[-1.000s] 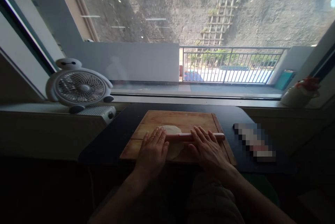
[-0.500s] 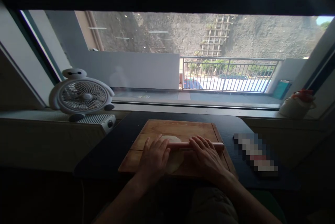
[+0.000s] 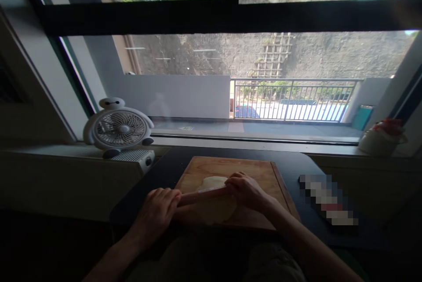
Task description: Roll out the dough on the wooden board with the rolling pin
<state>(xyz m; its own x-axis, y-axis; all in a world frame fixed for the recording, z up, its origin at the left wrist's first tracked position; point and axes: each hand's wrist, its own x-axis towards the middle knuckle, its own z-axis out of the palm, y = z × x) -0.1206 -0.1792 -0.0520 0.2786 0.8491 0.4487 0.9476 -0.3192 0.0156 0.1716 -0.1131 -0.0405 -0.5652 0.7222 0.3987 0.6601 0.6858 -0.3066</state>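
A wooden rolling pin [image 3: 204, 195] lies slantwise over a flat pale sheet of dough [image 3: 214, 209] on a wooden cutting board [image 3: 263, 172]. The dough shows on both sides of the pin. My left hand [image 3: 160, 205] is closed round the pin's left end, just past the board's left edge. Toward the pin's right end, my right hand [image 3: 245, 189] is closed over it with bent fingers. The fingertips of both hands are partly hidden.
The board rests on a dark table [image 3: 158, 176] before a window. A white fan [image 3: 120, 128] stands at the left on a grey heater [image 3: 135, 159]. A blurred-out object [image 3: 329, 200] lies on the table's right, and a pale pot [image 3: 382, 139] sits on the sill.
My left hand has slid left, out to the pin's end. My right hand has moved slightly left and its fingers have curled round the pin. The pin now slants, and the view has shifted.
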